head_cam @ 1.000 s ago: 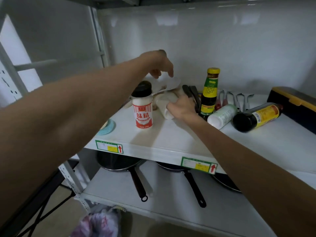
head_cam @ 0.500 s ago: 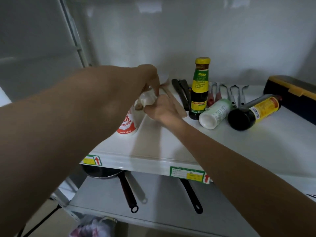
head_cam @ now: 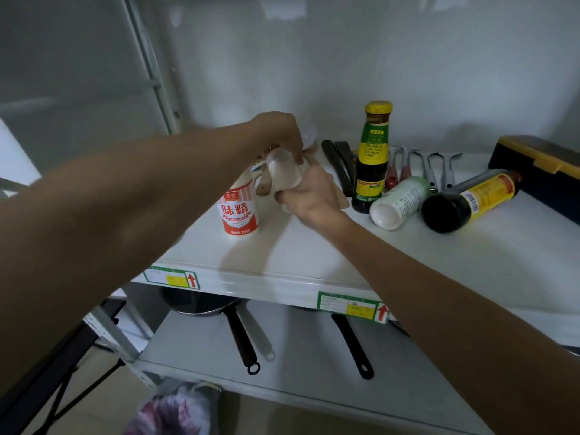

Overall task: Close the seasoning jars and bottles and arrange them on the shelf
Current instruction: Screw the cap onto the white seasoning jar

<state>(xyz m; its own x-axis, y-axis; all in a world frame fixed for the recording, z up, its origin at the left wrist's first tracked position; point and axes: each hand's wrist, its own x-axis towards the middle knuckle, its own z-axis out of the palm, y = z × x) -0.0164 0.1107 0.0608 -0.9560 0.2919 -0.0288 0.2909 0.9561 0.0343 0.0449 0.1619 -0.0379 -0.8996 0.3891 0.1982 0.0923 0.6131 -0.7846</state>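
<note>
My right hand (head_cam: 309,197) grips a pale translucent jar (head_cam: 282,175), tilted over the white shelf (head_cam: 314,255) with one round end toward me. My left hand (head_cam: 279,133) is closed at the jar's upper end, fingers pinched on a pale round lid (head_cam: 309,138) that is partly hidden. A red-and-white seasoning jar (head_cam: 238,208) stands just left of them, its top behind my left arm. To the right, a dark sauce bottle with a yellow cap (head_cam: 373,158) stands upright. A white bottle (head_cam: 398,202) and a dark bottle with a yellow label (head_cam: 470,199) lie on their sides.
Black tongs (head_cam: 339,164) and several metal utensils (head_cam: 439,171) lie along the back wall. A dark box with a yellow rim (head_cam: 539,171) sits at the far right. Pans (head_cam: 201,302) with black handles rest on the lower shelf. A bag (head_cam: 175,409) lies on the floor.
My left hand came back from the rear of the shelf to the jar's top. My right hand lifted and tilted the jar from lying on the shelf.
</note>
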